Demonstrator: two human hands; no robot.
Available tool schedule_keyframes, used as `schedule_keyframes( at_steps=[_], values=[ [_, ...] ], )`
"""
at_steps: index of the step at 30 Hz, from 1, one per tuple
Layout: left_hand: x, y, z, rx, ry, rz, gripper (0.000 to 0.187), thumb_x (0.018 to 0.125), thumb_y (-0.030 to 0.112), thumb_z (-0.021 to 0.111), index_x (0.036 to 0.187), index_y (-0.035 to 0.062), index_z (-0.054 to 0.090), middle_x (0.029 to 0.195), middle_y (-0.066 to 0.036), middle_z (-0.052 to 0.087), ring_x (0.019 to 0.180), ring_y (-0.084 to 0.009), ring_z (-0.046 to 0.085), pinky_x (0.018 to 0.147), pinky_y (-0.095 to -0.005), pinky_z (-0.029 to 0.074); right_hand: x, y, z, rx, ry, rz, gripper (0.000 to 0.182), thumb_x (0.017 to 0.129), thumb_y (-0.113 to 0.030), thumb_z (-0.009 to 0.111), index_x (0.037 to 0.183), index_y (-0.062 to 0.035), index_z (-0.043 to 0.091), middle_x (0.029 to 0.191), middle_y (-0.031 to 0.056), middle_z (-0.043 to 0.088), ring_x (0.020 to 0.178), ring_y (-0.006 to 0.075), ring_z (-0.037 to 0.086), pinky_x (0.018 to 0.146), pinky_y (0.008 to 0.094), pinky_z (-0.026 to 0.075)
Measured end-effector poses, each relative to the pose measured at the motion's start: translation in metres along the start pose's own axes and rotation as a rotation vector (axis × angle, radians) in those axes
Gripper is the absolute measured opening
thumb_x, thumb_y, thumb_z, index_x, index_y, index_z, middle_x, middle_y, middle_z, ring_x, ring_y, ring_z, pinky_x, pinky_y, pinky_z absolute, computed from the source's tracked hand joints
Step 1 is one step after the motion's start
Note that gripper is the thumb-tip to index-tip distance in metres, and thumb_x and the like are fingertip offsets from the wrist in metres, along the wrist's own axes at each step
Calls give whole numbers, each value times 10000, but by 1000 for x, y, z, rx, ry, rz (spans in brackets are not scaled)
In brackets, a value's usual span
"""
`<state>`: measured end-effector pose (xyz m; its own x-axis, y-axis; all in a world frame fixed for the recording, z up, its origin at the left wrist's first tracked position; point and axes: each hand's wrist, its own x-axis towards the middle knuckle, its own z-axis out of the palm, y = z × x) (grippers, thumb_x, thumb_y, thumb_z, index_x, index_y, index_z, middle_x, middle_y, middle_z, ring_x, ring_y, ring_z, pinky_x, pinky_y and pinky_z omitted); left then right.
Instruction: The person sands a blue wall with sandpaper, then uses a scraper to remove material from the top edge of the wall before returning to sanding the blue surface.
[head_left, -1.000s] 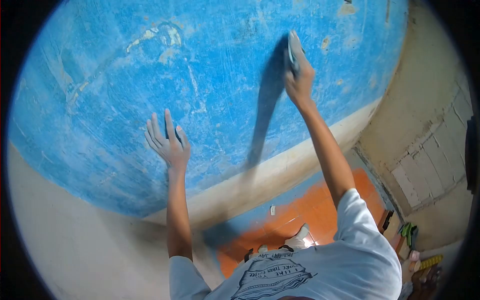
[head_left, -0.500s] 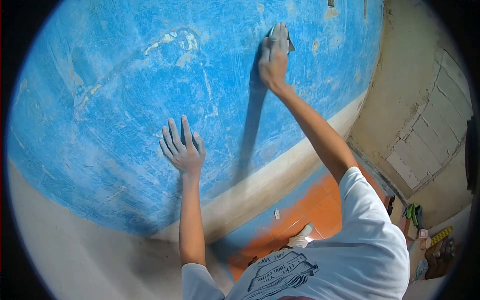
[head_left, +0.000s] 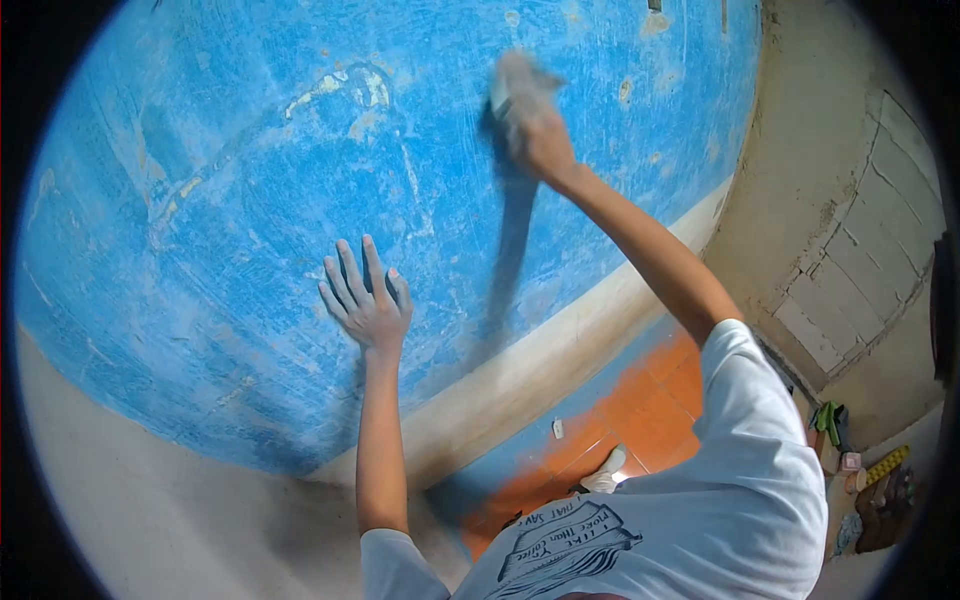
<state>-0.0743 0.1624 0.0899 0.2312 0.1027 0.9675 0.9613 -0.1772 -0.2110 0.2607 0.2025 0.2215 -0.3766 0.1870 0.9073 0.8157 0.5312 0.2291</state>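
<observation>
A worn blue wall (head_left: 270, 210) with scratches and pale chipped patches fills the upper left. My right hand (head_left: 535, 125) presses a piece of sandpaper (head_left: 548, 80) against it high up; hand and sheet are smeared by motion, and most of the sheet is hidden under the fingers. Lower down and to the left, my left hand (head_left: 372, 308) lies flat on the same wall, fingers spread, holding nothing. Pale dust coats the fingers of my left hand.
Along the wall's foot runs a cream band (head_left: 560, 370). Blue dust lies on the orange tiled floor (head_left: 640, 400), near a small white tag (head_left: 558, 429) and my shoe (head_left: 605, 470). A rough side wall (head_left: 800, 220) rises at right, with assorted items (head_left: 885, 470) below it.
My right hand has swept left and slightly down across the wall with the sandpaper, its wrist tilting left. My left hand stays at the same place.
</observation>
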Motion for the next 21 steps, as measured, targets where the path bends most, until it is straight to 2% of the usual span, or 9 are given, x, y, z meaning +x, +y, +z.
schedule_keyframes(
  at_steps=[1,6,7,9,12,16,18,20,21],
  values=[
    [0,0,0,7,1,2,531,1070,315,458,1572,146,498,1630,-164,434,1506,-396,391,1224,-584,262,3,-5,2,-21,56,-155,597,1020,-174,518,1585,-27,394,1617,270,390,1526,380,355,1246,493,319],
    [1,3,2,10,0,-5,534,1072,319,453,1575,144,491,1633,-157,429,1506,-392,388,1223,-589,260,12,-3,20,14,324,196,649,965,-125,550,1574,21,383,1621,259,392,1530,431,323,1263,504,278],
    [2,1,2,15,0,1,534,1072,319,452,1575,145,490,1633,-155,430,1506,-390,389,1224,-589,259,12,-10,12,75,146,-55,639,947,-120,577,1545,41,418,1594,276,421,1504,451,360,1245,508,314],
    [0,1,1,15,-8,14,534,1072,318,451,1576,148,490,1632,-150,433,1506,-386,390,1225,-588,258,12,12,4,20,7,-166,607,970,-154,573,1540,11,447,1594,264,428,1475,439,418,1232,500,346],
    [-1,1,2,4,4,11,534,1072,320,445,1578,155,487,1630,-136,439,1505,-380,393,1230,-586,255,38,12,17,-257,555,445,553,996,-184,561,1530,-57,494,1563,231,486,1454,402,464,1195,485,411],
    [0,1,3,15,-10,0,533,1064,330,454,1570,167,499,1627,-120,447,1501,-373,402,1236,-576,257,30,-25,-12,-26,39,-163,513,1054,-214,494,1541,-54,479,1580,243,461,1482,388,427,1199,518,383],
    [-2,0,3,11,-1,8,532,1060,335,461,1563,172,508,1626,-114,451,1500,-367,406,1237,-570,261,30,1,-6,-5,154,345,537,1059,-229,486,1566,-56,442,1611,242,416,1490,385,419,1214,523,362],
    [-2,0,4,5,17,12,529,1059,339,464,1560,175,513,1623,-110,454,1499,-359,409,1236,-566,267,40,18,16,-215,518,466,563,1041,-225,515,1571,-53,431,1614,246,413,1490,398,417,1232,520,335],
    [-2,0,3,5,22,13,528,1059,341,466,1558,177,516,1622,-109,456,1499,-355,410,1235,-564,270,34,13,19,-160,438,321,566,1039,-217,521,1570,-44,428,1616,250,408,1495,405,405,1231,518,333]
  ],
)
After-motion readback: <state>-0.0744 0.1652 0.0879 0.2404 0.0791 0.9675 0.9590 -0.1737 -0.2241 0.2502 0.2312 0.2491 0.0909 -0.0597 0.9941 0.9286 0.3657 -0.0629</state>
